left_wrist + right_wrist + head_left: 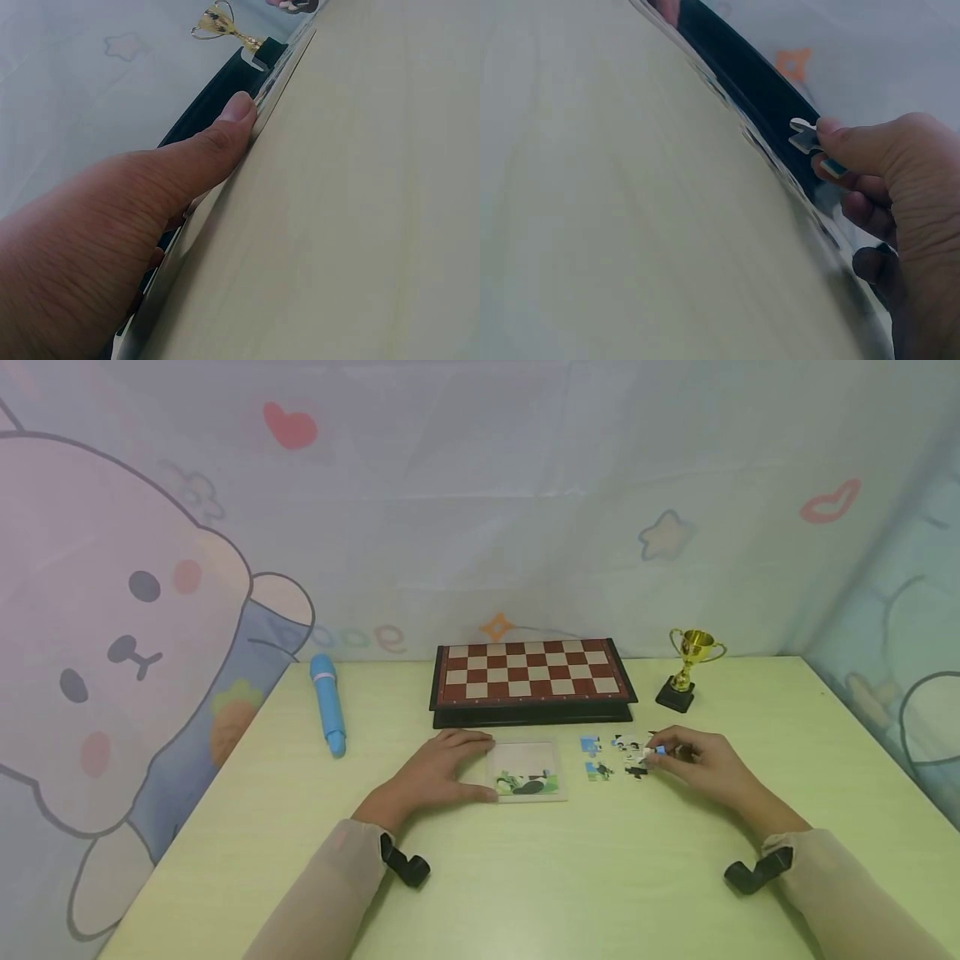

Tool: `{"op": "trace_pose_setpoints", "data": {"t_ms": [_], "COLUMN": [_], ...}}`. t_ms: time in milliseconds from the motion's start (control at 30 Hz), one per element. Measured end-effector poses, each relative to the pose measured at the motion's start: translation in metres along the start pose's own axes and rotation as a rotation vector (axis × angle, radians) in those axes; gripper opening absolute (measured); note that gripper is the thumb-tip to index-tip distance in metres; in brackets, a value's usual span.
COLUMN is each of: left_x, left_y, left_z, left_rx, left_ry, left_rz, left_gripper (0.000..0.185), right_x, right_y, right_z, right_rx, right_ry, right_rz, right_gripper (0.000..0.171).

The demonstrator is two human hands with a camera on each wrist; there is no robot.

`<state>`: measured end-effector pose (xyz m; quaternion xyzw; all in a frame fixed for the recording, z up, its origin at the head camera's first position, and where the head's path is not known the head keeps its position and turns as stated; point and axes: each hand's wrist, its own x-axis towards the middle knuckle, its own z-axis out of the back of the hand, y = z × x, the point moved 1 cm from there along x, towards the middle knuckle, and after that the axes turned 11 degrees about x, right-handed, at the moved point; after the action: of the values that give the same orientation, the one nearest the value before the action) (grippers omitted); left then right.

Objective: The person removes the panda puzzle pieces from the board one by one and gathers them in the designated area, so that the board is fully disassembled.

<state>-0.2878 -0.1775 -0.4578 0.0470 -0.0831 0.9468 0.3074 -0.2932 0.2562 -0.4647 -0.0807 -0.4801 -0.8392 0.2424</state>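
On the pale green bench [525, 877], a small square puzzle tray of light card [525, 770] is steadied by the left hand [438, 774], whose fingers lie nearly straight along the tray's 9 o'clock edge, the thumb pressed flat against its rim in the left wrist view — nothing is clasped there. At 3 o'clock of the tray, just beside it, a loose scatter of blue, white and black jigsaw pieces [609, 758] lies on the bench. The right hand [701, 762] is curled at the scatter's 3 o'clock side, and a single small jigsaw piece with a blue patch [805, 136] is pinched between thumb and fingertip, lifted slightly clear of the surface as the right wrist view shows.

The step in hand is judged to be the picking-up of one piece for fitting; only a strip of picture along the tray's 6 o'clock edge looks filled, so the work seems early. The next move would call for the pinched piece to be carried toward 9 o'clock, across the scatter, turned to match, and pressed down while the tray is held from sliding.

Beyond, at 12 o'clock, a folded red-and-cream chessboard with a black frame [531, 681] is seen — a small gold trophy on a black base [690, 667] to its 3 o'clock, a blue cylindrical pen-like device [327, 703] well apart at 9 o'clock.
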Motion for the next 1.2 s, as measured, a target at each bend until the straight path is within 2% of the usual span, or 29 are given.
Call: {"op": "trace_pose_setpoints", "data": {"t_ms": [167, 367, 567, 867, 1200], "left_x": [-0.001, -0.001, 0.0, 0.0, 0.001], "left_y": [0.001, 0.002, 0.001, 0.0, 0.001], "left_z": [0.0, -0.001, 0.0, 0.001, -0.001], "left_rx": [0.003, 0.002, 0.0, 0.0, 0.005], "left_ry": [0.002, 0.004, 0.005, 0.003, 0.001], "left_rz": [-0.001, 0.003, 0.002, -0.001, -0.002], "left_gripper": [0.087, 0.088, 0.088, 0.088, 0.089], "right_x": [-0.011, -0.011, -0.01, -0.008, -0.009], "right_y": [-0.003, -0.01, -0.013, -0.016, -0.016], "right_z": [0.013, 0.017, 0.018, 0.02, 0.021], "right_rx": [0.004, 0.028, -0.041, -0.09, -0.082], "right_ry": [0.021, 0.084, 0.09, 0.115, 0.118], "right_rz": [-0.024, -0.043, 0.012, 0.173, 0.159], "right_gripper": [0.01, 0.009, 0.01, 0.019, 0.021]}}
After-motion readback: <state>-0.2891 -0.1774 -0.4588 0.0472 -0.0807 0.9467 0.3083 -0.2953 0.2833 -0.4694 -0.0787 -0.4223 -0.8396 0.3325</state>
